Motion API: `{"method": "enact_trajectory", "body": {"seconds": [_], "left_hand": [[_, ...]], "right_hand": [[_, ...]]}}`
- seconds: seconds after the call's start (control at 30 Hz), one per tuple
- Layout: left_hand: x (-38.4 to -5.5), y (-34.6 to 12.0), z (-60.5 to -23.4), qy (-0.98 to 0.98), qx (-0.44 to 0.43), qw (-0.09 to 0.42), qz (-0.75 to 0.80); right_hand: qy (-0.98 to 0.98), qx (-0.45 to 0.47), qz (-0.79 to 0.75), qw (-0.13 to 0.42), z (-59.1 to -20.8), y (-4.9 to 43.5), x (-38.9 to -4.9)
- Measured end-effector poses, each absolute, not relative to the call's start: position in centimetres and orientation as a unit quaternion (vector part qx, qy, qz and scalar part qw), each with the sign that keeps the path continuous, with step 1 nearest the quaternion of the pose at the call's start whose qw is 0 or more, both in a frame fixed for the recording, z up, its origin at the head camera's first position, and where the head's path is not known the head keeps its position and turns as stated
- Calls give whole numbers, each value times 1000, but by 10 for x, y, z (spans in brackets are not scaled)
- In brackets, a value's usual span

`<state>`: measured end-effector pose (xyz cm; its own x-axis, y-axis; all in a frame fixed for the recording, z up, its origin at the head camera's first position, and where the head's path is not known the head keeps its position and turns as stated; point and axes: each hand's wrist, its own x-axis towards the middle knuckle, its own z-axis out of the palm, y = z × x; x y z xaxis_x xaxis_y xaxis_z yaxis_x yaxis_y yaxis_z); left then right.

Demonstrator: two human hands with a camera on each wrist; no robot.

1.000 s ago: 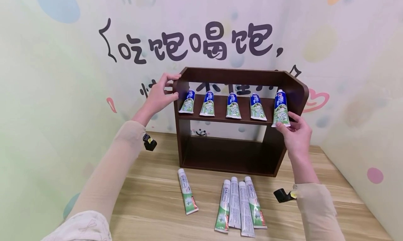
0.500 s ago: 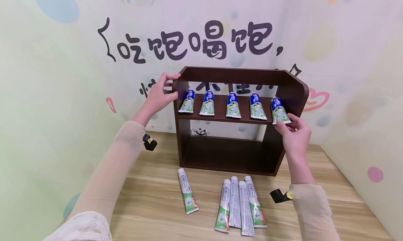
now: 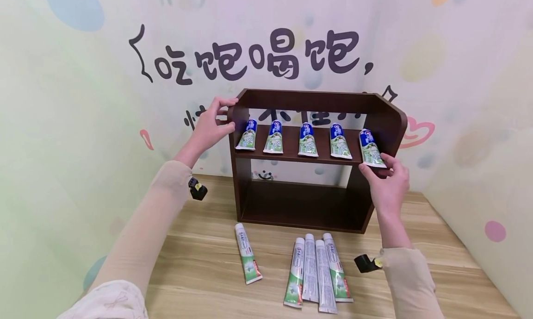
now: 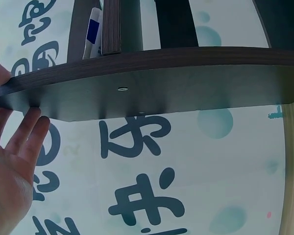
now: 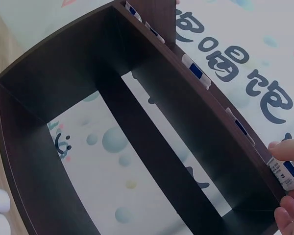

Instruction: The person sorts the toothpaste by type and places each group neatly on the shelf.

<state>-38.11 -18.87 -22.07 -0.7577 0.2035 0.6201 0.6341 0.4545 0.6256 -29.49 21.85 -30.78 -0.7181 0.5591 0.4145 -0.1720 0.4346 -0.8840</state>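
A dark brown two-tier shelf stands on the table, with several blue, white and green toothpaste tubes leaning in a row on its upper tier, caps up. My left hand grips the upper edge of the left side panel, thumb on one face and fingers on the other. At the right end of the row, my right hand holds the crimped lower end of the last toothpaste tube between thumb and fingers. In the right wrist view that tube's end overhangs the tier's front edge.
On the wooden table before the shelf lie a single white-and-green toothpaste tube and a cluster of several more tubes, partly overlapping. The shelf's lower tier is open at the front. A printed wall stands behind.
The last tube has gone down and back onto the upper tier at the right end. My right hand has shifted slightly down and left, its thumb sliding off the tube's front. My left hand stays put.
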Motion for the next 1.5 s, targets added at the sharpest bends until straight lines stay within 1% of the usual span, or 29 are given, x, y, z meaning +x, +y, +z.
{"method": "enact_trajectory", "body": {"seconds": [0.2,0.53,1.17,1.5], "left_hand": [[-381,-190,-220,-821,-253,239,-453],[-380,-191,-221,-824,-254,244,-444],[-381,-188,-220,-825,-251,246,-442],[-379,-189,-220,-826,-250,242,-443]], "right_hand": [[-760,-104,501,401,-310,218,-293],[-789,-92,441,418,-305,223,-293],[-812,-131,423,380,-298,228,-301],[-816,-146,416,374,-300,229,-305]]}}
